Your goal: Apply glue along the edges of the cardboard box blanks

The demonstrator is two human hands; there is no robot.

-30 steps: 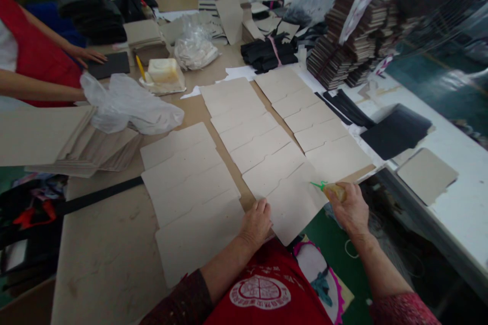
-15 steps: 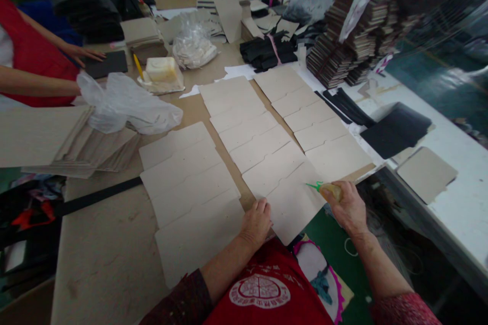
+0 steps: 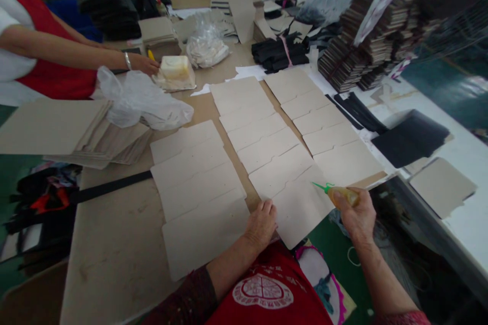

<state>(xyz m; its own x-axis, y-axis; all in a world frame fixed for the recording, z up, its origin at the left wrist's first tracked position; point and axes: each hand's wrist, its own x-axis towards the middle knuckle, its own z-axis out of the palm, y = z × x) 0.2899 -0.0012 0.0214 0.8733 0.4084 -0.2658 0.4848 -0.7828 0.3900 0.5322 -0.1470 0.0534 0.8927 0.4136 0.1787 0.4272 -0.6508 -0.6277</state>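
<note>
My right hand (image 3: 360, 216) is wrapped round a squeeze glue bottle (image 3: 344, 196) of yellowish liquid. Its thin green nozzle points left, over the nearest sheet of the middle row of beige cardboard (image 3: 301, 208); whether the tip touches is unclear. My left hand (image 3: 262, 221) rests with its fingers lying on the left edge of that same sheet. Overlapping cardboard sheets form three rows, including a left row (image 3: 206, 233) beside my left forearm and a right row (image 3: 345, 157) beyond the bottle.
Across the table, a co-worker's hand (image 3: 144, 63) reaches to a white block (image 3: 175, 71). A clear plastic bag (image 3: 145, 99) lies over stacked cardboard (image 3: 49, 124) at left. Black sheets (image 3: 414, 137) and a tall bundled stack (image 3: 354, 35) stand at right.
The glue bottle has tilted flatter and shifted slightly right with my right hand. My left hand stays on the sheet. The co-worker's hand has moved from a black board to the white block.
</note>
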